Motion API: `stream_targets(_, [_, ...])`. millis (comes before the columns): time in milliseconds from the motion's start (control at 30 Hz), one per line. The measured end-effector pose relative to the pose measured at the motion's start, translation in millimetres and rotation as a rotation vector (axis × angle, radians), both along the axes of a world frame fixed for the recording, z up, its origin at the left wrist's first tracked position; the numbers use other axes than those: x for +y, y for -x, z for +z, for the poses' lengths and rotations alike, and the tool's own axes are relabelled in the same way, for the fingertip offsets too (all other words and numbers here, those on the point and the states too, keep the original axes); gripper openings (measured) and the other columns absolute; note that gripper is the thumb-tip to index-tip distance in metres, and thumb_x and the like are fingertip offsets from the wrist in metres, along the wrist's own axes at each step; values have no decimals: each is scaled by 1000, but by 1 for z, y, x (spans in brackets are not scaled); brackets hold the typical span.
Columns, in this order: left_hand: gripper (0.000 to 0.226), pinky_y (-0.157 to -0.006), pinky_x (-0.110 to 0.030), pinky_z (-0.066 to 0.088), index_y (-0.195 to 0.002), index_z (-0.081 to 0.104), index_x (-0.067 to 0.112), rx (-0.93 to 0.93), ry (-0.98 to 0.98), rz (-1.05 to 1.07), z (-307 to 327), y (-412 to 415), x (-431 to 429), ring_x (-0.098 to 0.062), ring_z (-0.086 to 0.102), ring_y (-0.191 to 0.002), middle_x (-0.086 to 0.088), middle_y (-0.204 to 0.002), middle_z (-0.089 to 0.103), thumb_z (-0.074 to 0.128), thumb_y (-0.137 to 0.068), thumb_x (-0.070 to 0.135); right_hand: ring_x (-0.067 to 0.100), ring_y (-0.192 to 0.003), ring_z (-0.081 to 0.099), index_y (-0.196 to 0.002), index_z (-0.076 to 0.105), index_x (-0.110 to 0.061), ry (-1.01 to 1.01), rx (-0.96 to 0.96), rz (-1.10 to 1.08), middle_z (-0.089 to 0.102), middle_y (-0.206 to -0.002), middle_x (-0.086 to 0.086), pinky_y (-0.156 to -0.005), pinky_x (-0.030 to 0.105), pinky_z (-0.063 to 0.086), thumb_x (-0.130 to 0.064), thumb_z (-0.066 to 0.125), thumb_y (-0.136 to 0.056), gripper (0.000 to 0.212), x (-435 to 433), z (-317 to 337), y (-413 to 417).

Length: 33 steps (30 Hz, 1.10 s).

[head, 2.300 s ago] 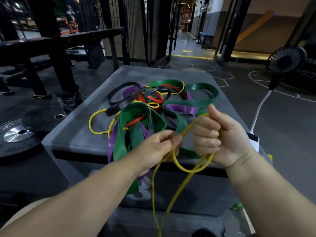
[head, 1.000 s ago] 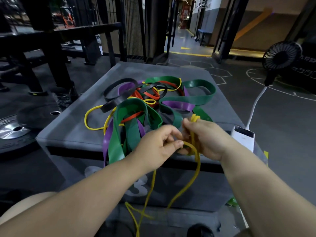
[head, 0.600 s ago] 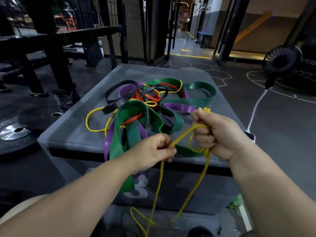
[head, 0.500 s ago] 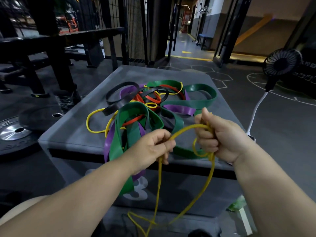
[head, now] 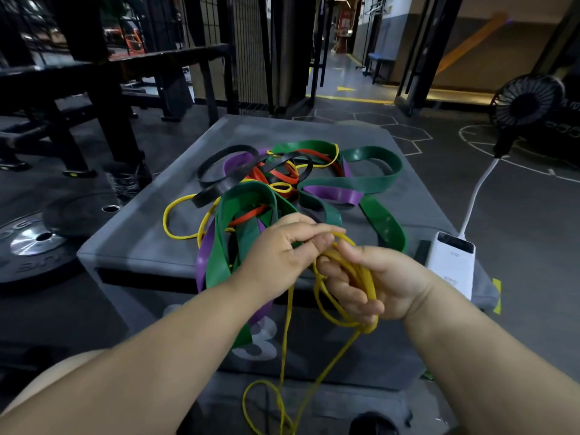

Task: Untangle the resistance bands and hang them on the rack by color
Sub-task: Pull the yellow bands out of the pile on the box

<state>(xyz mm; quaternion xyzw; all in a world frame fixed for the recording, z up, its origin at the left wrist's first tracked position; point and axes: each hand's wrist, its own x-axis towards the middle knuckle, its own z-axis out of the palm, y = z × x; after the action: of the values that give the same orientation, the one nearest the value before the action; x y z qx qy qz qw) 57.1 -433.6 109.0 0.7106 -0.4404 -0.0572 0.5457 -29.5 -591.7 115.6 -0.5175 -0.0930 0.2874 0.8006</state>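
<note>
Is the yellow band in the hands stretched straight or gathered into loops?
Gathered. Several loops of the yellow band sit in the right hand; the left hand pinches one strand.

lowest loop of yellow band [head: 285,340] beyond the bottom edge
</note>
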Motion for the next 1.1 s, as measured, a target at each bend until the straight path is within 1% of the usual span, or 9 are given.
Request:
stream_targets(267, [19, -97, -23, 47, -100, 74, 27, 222, 51, -103, 4, 0, 1, -7, 61, -110, 4, -111, 70, 61, -87, 33, -4, -31, 34, -82, 62, -19, -53, 82, 67, 48, -48, -10, -35, 11, 35, -59, 68, -80, 41, -2, 2, -1])
stream_targets(367, [23, -90, -24, 49, -99, 72, 29, 470, 45, -173, 3, 1, 2, -7, 66, -100, 5, -100, 74, 60, -84, 41, -5, -30, 36, -80, 57, -17, -75, 90, 94, 49, -46, -10, -32, 11, 33, -65, 62, -81, 48, -3, 3, -1])
stream_targets(467, [37, -88, -33, 50, -107, 67, 25, 523, -18, -217, 0, 1, 2, -11, 65, -91, 5, -96, 71, 58, -87, 55, -1, -29, 32, -80, 55, -15, -146, 100, 71, 51, -47, -8, -31, 12, 33, -61, 57, -87, 46, -10, 4, -1])
stream_targets(567, [23, -67, -25, 48, -104, 62, 21, 405, -78, -277, 1, 3, 3, -11, 56, -71, 0, -78, 61, 57, -91, 39, 3, -31, 29, -79, 55, -15, -208, 137, 37, 53, -49, -5, -31, 13, 30, -56, 58, -90, 42, -18, 4, -1])
stream_targets(667, [8, -46, -19, 35, -99, 59, 16, 437, 22, -258, 5, 5, 1, -5, 42, -51, 5, -61, 48, 52, -97, 11, 0, -29, 27, -69, 56, -17, -91, 161, -41, 48, -48, -5, -29, 11, 25, -59, 71, -78, 45, -17, 7, 0])
stream_targets(767, [6, -40, -17, 31, -96, 58, 14, 553, 165, -213, 10, 3, 2, -5, 39, -50, 7, -57, 48, 55, -94, 9, -3, -28, 28, -60, 54, -17, 73, 160, -135, 45, -54, -2, -28, 9, 23, -64, 81, -60, 54, -11, 8, 3])
stream_targets(867, [7, -42, -17, 33, -94, 56, 15, 581, 174, -203, 9, 1, 2, -5, 41, -49, 8, -57, 52, 54, -94, 8, -4, -31, 34, -57, 52, -19, -4, 102, -137, 47, -59, -2, -28, 9, 26, -57, 79, -68, 49, -12, 6, 2])
stream_targets(1000, [4, -66, -25, 48, -94, 58, 12, 576, 51, -222, -4, 2, -1, -9, 54, -66, 3, -70, 58, 57, -93, 9, 9, -52, 45, -70, 47, -18, -355, 23, -46, 42, -63, -4, -52, 19, 40, -46, 50, -98, 40, -16, 8, -4])
stream_targets(1100, [6, -73, -29, 47, -90, 57, 15, 633, -3, -243, -6, 3, -4, -17, 54, -80, -3, -83, 57, 57, -94, 19, 17, -64, 57, -88, 55, -8, -413, -48, -76, 38, -58, -3, -79, 33, 46, -39, 41, -103, 37, -14, 8, -3])
